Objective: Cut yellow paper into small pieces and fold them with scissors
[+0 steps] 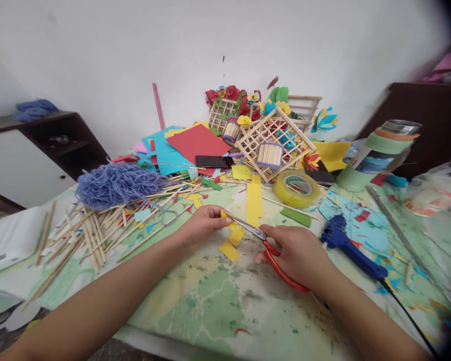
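Note:
My right hand (295, 253) grips a pair of scissors (281, 271) with red handles, its metal blades pointing left toward my other hand. Between the fingertips of my left hand (203, 225) is a small piece of yellow paper (224, 214), and the scissor tips meet it there. Just below the blades, several cut yellow paper pieces (230, 250) lie on the table. Beyond them rest longer yellow paper strips (253, 200). How far the blades are apart is too small to tell.
Blue yarn (120, 184) and scattered bamboo sticks (92, 233) cover the left. Clear tape (296, 189), a blue glue gun (355, 253) with its cord and a green bottle (378, 155) stand or lie right. Stick lattices (272, 143) with paper flowers, coloured sheets (199, 145) and a phone (213, 161) are behind.

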Action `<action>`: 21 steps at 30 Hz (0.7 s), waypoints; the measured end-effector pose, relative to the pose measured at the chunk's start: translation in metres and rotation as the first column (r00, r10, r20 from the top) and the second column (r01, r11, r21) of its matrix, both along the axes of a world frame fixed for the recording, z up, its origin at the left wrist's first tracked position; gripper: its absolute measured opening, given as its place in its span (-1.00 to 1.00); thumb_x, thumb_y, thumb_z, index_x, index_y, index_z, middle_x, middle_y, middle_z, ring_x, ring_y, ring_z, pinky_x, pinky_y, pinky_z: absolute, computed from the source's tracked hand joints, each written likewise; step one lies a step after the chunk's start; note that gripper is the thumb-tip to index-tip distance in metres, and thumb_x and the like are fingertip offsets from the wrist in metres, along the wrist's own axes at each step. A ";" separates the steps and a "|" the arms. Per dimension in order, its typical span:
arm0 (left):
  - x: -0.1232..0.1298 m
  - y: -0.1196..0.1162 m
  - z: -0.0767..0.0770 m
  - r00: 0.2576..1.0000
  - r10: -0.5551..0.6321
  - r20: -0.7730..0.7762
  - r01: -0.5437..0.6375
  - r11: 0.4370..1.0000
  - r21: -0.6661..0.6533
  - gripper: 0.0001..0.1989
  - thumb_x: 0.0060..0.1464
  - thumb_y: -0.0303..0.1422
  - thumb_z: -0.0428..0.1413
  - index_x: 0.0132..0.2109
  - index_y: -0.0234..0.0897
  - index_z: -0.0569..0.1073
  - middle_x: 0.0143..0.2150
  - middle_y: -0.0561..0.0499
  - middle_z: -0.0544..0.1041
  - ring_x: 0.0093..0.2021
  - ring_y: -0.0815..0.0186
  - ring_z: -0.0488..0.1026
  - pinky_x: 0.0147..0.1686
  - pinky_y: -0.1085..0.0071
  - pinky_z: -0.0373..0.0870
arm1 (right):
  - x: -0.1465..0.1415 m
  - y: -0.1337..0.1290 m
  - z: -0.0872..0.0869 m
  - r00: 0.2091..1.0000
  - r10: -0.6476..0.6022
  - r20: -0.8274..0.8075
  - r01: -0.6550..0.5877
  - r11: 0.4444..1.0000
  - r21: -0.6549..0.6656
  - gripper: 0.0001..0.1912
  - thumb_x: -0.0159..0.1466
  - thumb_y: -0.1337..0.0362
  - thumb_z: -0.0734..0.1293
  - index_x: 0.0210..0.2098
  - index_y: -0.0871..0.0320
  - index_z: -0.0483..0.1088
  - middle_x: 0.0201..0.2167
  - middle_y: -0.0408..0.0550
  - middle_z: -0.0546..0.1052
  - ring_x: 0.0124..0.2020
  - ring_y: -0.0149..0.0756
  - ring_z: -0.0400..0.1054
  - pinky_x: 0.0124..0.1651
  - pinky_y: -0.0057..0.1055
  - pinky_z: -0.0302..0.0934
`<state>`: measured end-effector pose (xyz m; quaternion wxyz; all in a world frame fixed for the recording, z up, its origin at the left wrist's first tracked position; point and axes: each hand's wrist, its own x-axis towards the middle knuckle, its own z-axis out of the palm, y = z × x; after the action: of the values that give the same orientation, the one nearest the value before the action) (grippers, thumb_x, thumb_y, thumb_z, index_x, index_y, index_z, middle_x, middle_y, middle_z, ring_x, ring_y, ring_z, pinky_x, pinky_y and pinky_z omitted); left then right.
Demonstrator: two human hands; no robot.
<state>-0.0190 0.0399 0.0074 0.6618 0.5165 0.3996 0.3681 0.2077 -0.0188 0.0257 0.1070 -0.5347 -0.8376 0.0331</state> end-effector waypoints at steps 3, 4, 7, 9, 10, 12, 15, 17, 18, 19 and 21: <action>0.002 -0.002 -0.001 0.998 -0.002 0.061 0.003 1.000 -0.026 -0.75 -0.26 -0.28 0.30 -0.39 -0.34 0.54 -0.43 -0.04 0.51 -0.37 0.32 0.41 -0.32 0.43 0.29 | 0.000 0.000 0.000 1.000 0.007 -0.012 -0.007 1.000 0.001 -0.59 0.15 0.01 0.25 -0.12 0.11 0.42 -0.49 -0.07 0.50 -0.43 -0.27 0.37 -0.43 -0.45 -0.02; 0.002 -0.002 -0.001 0.997 -0.006 0.083 0.009 0.999 -0.034 -0.76 -0.25 -0.29 0.30 -0.39 -0.34 0.54 -0.40 -0.04 0.52 -0.35 0.32 0.42 -0.28 0.43 0.30 | 0.000 0.000 0.000 1.000 0.007 -0.013 -0.007 1.000 0.002 -0.59 0.15 0.01 0.25 -0.12 0.11 0.42 -0.49 -0.06 0.50 -0.43 -0.27 0.37 -0.43 -0.45 -0.02; 0.002 -0.002 -0.002 0.991 -0.026 0.134 0.033 0.998 -0.051 -0.78 -0.22 -0.31 0.30 -0.37 -0.33 0.55 -0.37 -0.04 0.53 -0.32 0.34 0.42 -0.21 0.44 0.29 | 0.000 0.000 0.000 1.000 0.007 -0.014 -0.007 1.000 -0.002 -0.59 0.16 -0.01 0.24 -0.13 0.11 0.42 -0.52 -0.08 0.49 -0.47 -0.28 0.36 -0.44 -0.45 -0.02; 0.002 -0.002 -0.003 0.990 -0.031 0.136 0.038 0.998 -0.053 -0.79 -0.20 -0.32 0.29 -0.35 -0.32 0.55 -0.37 -0.03 0.53 -0.34 0.36 0.41 -0.23 0.46 0.29 | 0.000 -0.001 -0.001 1.000 0.007 -0.018 -0.007 1.000 -0.002 -0.60 0.16 -0.01 0.24 -0.14 0.10 0.42 -0.51 -0.08 0.50 -0.47 -0.28 0.36 -0.44 -0.45 -0.02; 0.001 -0.002 -0.003 0.991 -0.028 0.132 0.036 0.998 -0.054 -0.78 -0.20 -0.32 0.29 -0.34 -0.32 0.55 -0.38 -0.03 0.53 -0.34 0.36 0.41 -0.25 0.46 0.29 | 0.000 0.000 -0.001 1.000 0.009 -0.021 -0.009 1.000 -0.001 -0.60 0.16 0.00 0.25 -0.14 0.10 0.42 -0.51 -0.08 0.50 -0.45 -0.27 0.37 -0.44 -0.45 -0.01; 0.001 -0.003 -0.003 0.993 -0.014 0.119 0.021 0.998 -0.058 -0.77 -0.21 -0.31 0.30 -0.34 -0.32 0.55 -0.38 -0.03 0.52 -0.35 0.36 0.40 -0.28 0.46 0.29 | 0.000 0.000 -0.002 1.000 0.013 -0.024 -0.013 1.000 0.004 -0.61 0.15 0.01 0.25 -0.14 0.10 0.42 -0.50 -0.08 0.51 -0.45 -0.27 0.37 -0.43 -0.45 -0.01; 0.001 -0.003 -0.002 0.993 -0.003 0.119 0.011 0.998 -0.061 -0.77 -0.22 -0.31 0.30 -0.36 -0.33 0.55 -0.38 -0.03 0.52 -0.35 0.36 0.40 -0.28 0.46 0.29 | 0.001 0.000 -0.002 0.999 0.016 -0.028 -0.016 1.000 0.007 -0.61 0.15 0.01 0.25 -0.14 0.09 0.42 -0.52 -0.10 0.50 -0.48 -0.30 0.35 -0.45 -0.46 -0.03; 0.001 -0.003 -0.002 0.992 -0.013 0.129 0.021 0.998 -0.061 -0.78 -0.21 -0.32 0.30 -0.35 -0.33 0.55 -0.38 -0.03 0.51 -0.35 0.37 0.39 -0.28 0.47 0.28 | 0.001 0.000 -0.003 0.999 0.012 -0.034 -0.012 1.000 0.005 -0.61 0.15 0.00 0.25 -0.14 0.10 0.43 -0.54 -0.11 0.49 -0.51 -0.32 0.33 -0.46 -0.46 -0.04; 0.001 -0.002 -0.002 0.991 -0.019 0.134 0.027 0.998 -0.061 -0.78 -0.20 -0.32 0.29 -0.35 -0.33 0.55 -0.39 -0.02 0.51 -0.35 0.39 0.39 -0.28 0.48 0.27 | 0.001 0.000 -0.003 0.999 0.010 -0.036 -0.010 1.000 0.004 -0.60 0.16 0.00 0.24 -0.14 0.10 0.43 -0.55 -0.11 0.48 -0.52 -0.32 0.32 -0.47 -0.46 -0.04; 0.001 -0.002 -0.001 0.990 -0.021 0.136 0.029 0.998 -0.058 -0.79 -0.20 -0.33 0.29 -0.36 -0.34 0.54 -0.40 -0.01 0.50 -0.37 0.41 0.37 -0.30 0.50 0.26 | 0.001 -0.001 -0.003 0.999 0.008 -0.037 -0.008 1.000 0.005 -0.60 0.16 0.00 0.24 -0.14 0.10 0.43 -0.56 -0.12 0.48 -0.53 -0.33 0.32 -0.47 -0.46 -0.05; 0.001 -0.002 -0.001 0.991 -0.017 0.129 0.024 0.999 -0.046 -0.82 -0.18 -0.33 0.29 -0.39 -0.34 0.53 -0.45 0.03 0.46 -0.45 0.46 0.31 -0.40 0.53 0.21 | 0.000 -0.001 -0.003 0.999 0.005 -0.033 -0.005 1.000 0.011 -0.60 0.16 -0.01 0.23 -0.14 0.10 0.44 -0.57 -0.12 0.47 -0.54 -0.33 0.30 -0.48 -0.47 -0.06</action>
<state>-0.0182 0.0375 0.0068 0.7020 0.4800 0.3594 0.3843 0.2080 -0.0197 0.0230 0.1235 -0.5313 -0.8373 0.0378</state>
